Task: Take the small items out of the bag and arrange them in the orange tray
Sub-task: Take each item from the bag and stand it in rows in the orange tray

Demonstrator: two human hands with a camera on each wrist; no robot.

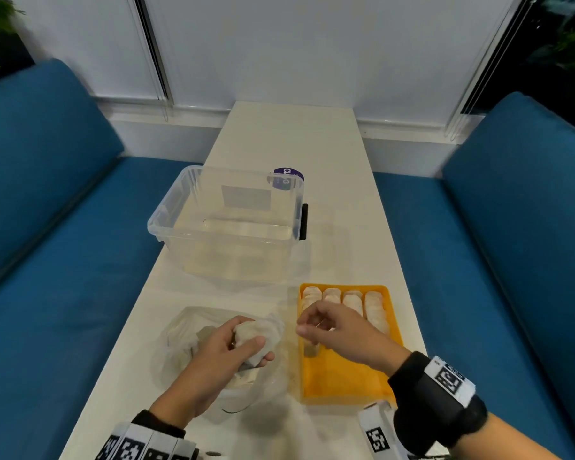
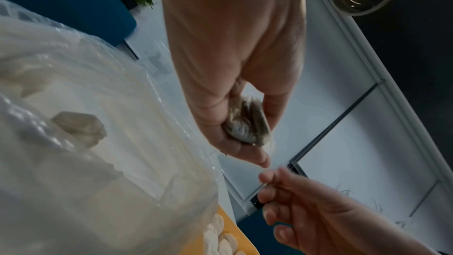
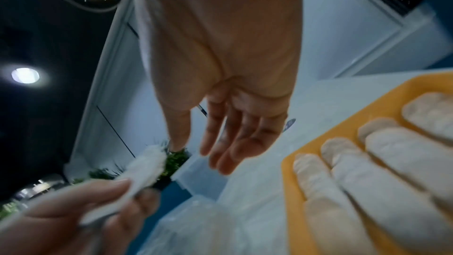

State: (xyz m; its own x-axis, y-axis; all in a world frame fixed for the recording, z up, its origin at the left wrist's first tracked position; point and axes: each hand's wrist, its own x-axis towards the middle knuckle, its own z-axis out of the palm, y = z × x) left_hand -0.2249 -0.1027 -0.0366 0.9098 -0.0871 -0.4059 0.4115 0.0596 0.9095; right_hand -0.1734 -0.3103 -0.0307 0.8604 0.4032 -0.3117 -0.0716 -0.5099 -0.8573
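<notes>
1. Beneath and to the left of the left hand (image 1: 228, 351), the clear bag (image 1: 180, 333) lies slumped on the white table (image 1: 289, 141), with more pale pieces seen through its film.
2. A small white item (image 1: 254, 340) is held in the left hand, thumb and curled fingers wrapped round it, just above the bag's mouth.
3. Just right of that hand, the right hand (image 1: 332, 330) is held with its fingers relaxed and partly spread; nothing is gripped in it, and its fingertips (image 3: 220, 162) are pointed toward the held item.
4. Under and beyond the right hand lies the orange tray (image 1: 342, 386), with rows of white items (image 1: 352, 302) filling its far half.
5. The item could be dropped in a hand-to-hand pass, it is judged, since the gap between the hands lies over bare table and not over the tray.
6. The loose film could be dragged along by the left hand, and pieces spilled toward the table's left edge, which runs close beside the bag.
7. The laid rows could be knocked askew by the right wrist, because it hangs low over them.
8. Open room is left in the tray's near half, below the right palm; the clear tub (image 1: 226, 224) closes off the far side of both hands.
</notes>
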